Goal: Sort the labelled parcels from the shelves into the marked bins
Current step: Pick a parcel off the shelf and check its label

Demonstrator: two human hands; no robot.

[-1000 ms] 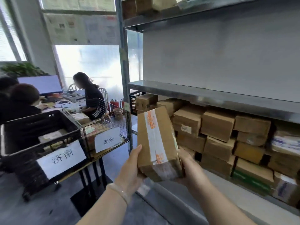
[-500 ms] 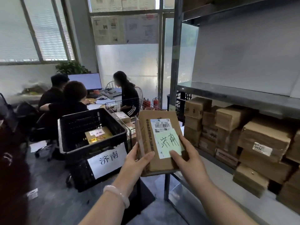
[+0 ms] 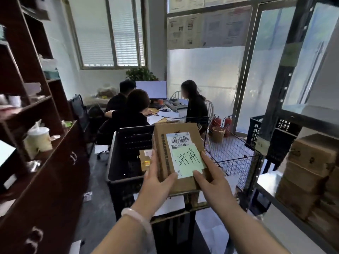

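Holding the cardboard parcel out in front, label side up, both hands share the load: the left hand wraps the near-left edge with its thumb lying across the top face, and the right hand grips the near-right corner, thumb pinning the green handwritten slip that sits below the printed barcode label. Fingers on both sides are curled firmly onto the box, nothing slack.

Just past the hands, the parcel hangs above the seam between two containers: the black plastic crate to the left, with a small taped box already inside, and the wire basket to the right. The bins' own signs aren't readable from here, so matching the slip's characters to the right sign is the judgement to get right before letting go.

Best play, by my reading: carry it fully over the chosen bin's rim, lower it inside, then open the fingers, rather than tossing from the edge where it could tip between the two.

Off to the right, the metal shelf holds stacked brown boxes yet to sort. Farther back, three people sit at a desk with a monitor.
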